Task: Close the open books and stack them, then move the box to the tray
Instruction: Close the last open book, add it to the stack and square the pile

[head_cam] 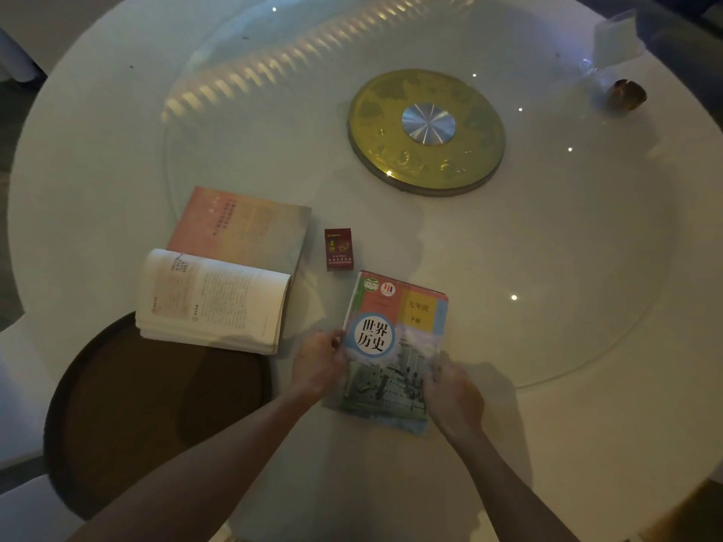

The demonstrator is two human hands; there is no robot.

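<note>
A closed textbook (395, 338) with a colourful cover lies flat on the white table, near the front middle. My left hand (319, 363) grips its left edge and my right hand (450, 397) grips its lower right edge. To the left an open book (219, 295) lies with its pages up and its pink cover folded back behind. A small dark red box (339, 249) stands between the two books. A dark brown round tray (129, 416) sits at the front left, and the open book's lower edge overlaps its rim.
A glass turntable (587, 248) covers the middle of the round table, with a gold disc hub (426, 131) at its centre. A small brown object (628, 95) and clear plastic wrapping (614, 41) lie at the far right.
</note>
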